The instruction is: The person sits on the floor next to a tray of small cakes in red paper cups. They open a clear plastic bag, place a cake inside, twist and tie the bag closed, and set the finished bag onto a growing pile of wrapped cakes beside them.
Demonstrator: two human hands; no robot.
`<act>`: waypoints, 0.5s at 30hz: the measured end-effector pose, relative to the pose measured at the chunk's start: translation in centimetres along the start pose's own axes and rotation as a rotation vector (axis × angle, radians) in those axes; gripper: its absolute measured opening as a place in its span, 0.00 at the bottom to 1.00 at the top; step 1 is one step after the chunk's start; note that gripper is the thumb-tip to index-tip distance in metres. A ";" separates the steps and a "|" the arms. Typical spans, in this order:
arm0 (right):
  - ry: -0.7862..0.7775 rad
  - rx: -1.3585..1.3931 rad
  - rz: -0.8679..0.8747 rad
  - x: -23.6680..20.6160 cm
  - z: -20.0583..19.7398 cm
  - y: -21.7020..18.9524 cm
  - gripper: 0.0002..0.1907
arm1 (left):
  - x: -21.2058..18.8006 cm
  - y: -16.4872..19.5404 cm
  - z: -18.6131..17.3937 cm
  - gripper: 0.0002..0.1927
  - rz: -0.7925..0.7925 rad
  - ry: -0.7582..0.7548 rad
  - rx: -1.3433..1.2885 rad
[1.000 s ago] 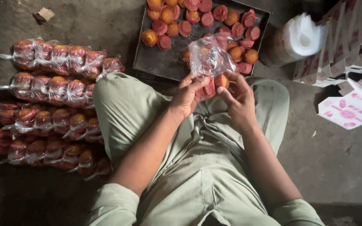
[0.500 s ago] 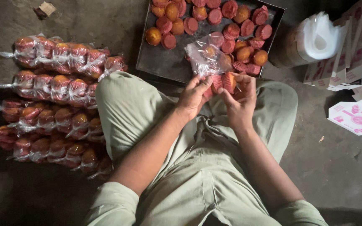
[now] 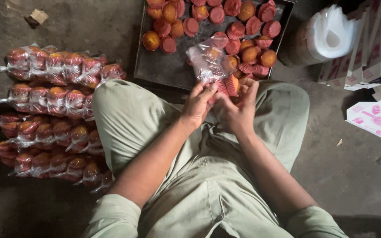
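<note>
Two hands meet just above the knees, close together over a small cake in a red paper cup [image 3: 231, 84]. The left hand [image 3: 198, 105] pinches the lower end of a clear plastic bag [image 3: 208, 61], which stands up crumpled over the near edge of a dark metal tray [image 3: 164, 70]. The right hand [image 3: 239, 110] curls around the cake, fingers closed on it, right beside the bag's mouth; whether the cake is already partly inside the bag is hard to tell from this angle. More loose cakes [image 3: 239, 31], orange tops and red cups, lie scattered over the far and right parts of the tray. On the floor to the left, rows of bagged cakes [image 3: 54, 110] lie stacked side by side. At far right stands a stack of clear bags [image 3: 327, 37], with flat pink-and-white cardboard boxes [image 3: 375, 117] near it.
</note>
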State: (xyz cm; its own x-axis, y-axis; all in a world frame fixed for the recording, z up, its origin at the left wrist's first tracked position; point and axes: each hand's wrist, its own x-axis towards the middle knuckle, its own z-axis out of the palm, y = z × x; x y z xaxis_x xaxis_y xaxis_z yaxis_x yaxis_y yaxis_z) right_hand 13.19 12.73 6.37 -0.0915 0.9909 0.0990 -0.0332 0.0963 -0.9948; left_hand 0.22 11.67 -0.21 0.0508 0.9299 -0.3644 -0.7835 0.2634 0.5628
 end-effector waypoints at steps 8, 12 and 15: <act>0.147 0.070 0.407 0.6 -1.2 -4.2 0.34 | 0.7 3.9 -1.4 0.29 -0.073 0.313 1.153; -0.005 0.152 0.133 -0.5 -2.9 -8.6 0.36 | -3.0 9.1 -0.8 0.09 0.436 0.256 1.876; -0.187 -0.035 -0.210 -1.4 -2.7 -10.3 0.36 | -4.0 10.4 2.9 0.13 0.198 0.040 2.083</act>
State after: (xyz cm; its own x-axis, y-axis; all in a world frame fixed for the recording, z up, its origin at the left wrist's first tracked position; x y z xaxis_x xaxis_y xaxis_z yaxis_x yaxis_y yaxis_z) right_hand 16.31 10.56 16.46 -0.2680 0.9148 0.3023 -0.0370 0.3038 -0.9520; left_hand -6.31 11.45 9.23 0.0407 0.9780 -0.2045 0.9234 0.0413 0.3817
